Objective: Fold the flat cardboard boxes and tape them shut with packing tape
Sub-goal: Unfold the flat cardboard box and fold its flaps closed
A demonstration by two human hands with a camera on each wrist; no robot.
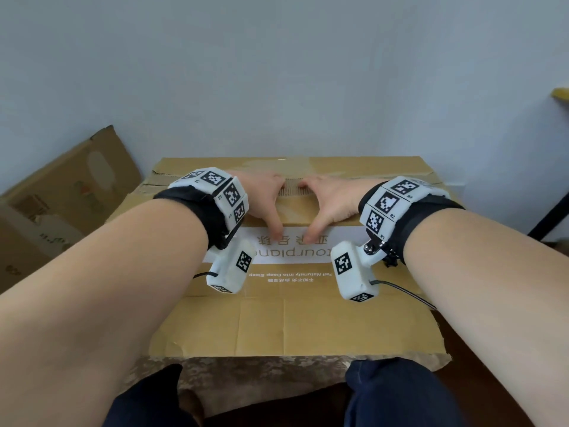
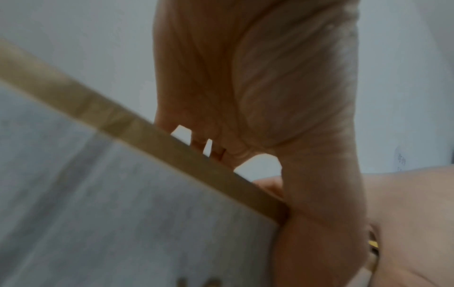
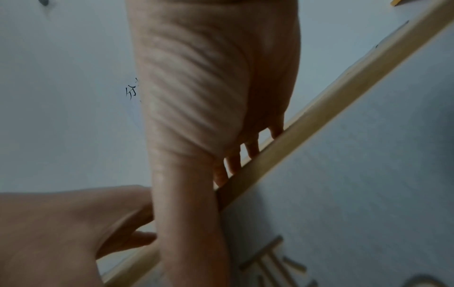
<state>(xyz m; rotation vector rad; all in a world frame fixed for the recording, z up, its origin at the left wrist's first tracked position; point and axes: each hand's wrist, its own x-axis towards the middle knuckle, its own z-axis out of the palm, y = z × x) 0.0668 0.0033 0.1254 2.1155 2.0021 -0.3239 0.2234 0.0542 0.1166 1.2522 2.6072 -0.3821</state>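
A large brown cardboard box [image 1: 292,322] lies before me, with a white printed label [image 1: 292,252] on its near face. Both hands meet at the middle of its upper fold. My left hand [image 1: 264,197] has its fingers over the top and its thumb down on the label. My right hand [image 1: 332,197] mirrors it, almost touching the left. In the left wrist view the fingers [image 2: 216,153] pass behind the cardboard edge [image 2: 147,128] while the thumb crosses in front. The right wrist view shows the same pinch on the edge [image 3: 319,116]. No tape is visible.
Another flattened cardboard box [image 1: 64,204] leans against the pale wall at the left. A patterned cloth surface [image 1: 246,380] shows under the box's near edge, above my knees. A dark rod [image 1: 549,215] slants at the far right, with a yellow object [image 1: 560,94] above it.
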